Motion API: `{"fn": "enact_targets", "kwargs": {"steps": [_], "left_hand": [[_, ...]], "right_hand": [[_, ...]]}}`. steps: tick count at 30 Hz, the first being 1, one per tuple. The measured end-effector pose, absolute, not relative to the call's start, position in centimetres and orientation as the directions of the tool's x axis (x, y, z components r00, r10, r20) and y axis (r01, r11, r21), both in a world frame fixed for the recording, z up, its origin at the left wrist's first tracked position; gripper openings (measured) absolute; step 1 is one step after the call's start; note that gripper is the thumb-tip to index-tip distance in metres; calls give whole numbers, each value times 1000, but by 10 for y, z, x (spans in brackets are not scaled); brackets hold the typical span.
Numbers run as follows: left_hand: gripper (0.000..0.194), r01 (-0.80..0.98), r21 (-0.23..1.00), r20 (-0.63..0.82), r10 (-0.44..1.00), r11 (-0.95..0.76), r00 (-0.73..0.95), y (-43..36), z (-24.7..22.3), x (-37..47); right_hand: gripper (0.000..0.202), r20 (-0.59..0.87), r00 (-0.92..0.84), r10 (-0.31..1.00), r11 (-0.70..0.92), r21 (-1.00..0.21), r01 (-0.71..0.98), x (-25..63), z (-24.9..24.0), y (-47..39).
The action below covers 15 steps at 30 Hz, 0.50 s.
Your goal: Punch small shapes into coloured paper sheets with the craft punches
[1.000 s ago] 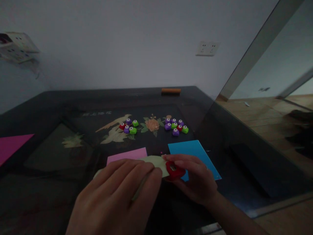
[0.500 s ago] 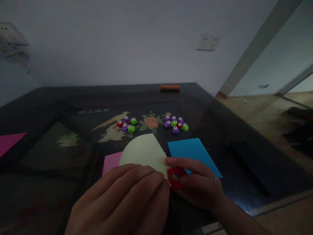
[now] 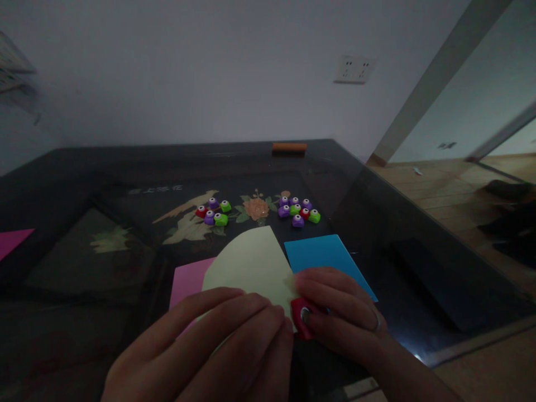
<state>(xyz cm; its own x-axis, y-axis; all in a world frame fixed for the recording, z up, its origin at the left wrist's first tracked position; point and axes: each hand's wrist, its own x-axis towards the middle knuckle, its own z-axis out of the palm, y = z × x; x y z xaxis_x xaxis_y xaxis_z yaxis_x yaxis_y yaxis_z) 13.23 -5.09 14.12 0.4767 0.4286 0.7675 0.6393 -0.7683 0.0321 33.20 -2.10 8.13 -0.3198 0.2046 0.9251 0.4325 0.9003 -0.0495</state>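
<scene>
A pale yellow sheet of paper, with a rounded left edge, stands up before me. My left hand is closed on its near edge, fingers together. My right hand pinches a small red piece with a round, eye-like spot against the paper's right edge. Whether this piece grips the paper is hidden by my fingers. Behind my right hand lies a blue sheet. Partly covered by the yellow paper and my left hand is a pink sheet.
Several small purple, green and red pieces with eyes lie farther back, in a left group and a right group. An orange-brown bar is near the wall. A magenta sheet lies far left on the dark glossy table.
My right hand and the red piece have shifted slightly down and right along the paper's edge. The fingers have curled a little more. The view has shifted slightly.
</scene>
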Motion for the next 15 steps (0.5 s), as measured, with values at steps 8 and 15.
{"fn": "enact_targets", "kwargs": {"steps": [8, 15], "left_hand": [[24, 681, 122, 782, 493, -722, 382, -56, 129, 133], [20, 647, 93, 759, 474, -757, 446, -54, 130, 129]], "right_hand": [[10, 935, -323, 142, 897, 17, 443, 331, 83, -17], [11, 931, -342, 126, 907, 31, 419, 333, 85, -18]]}}
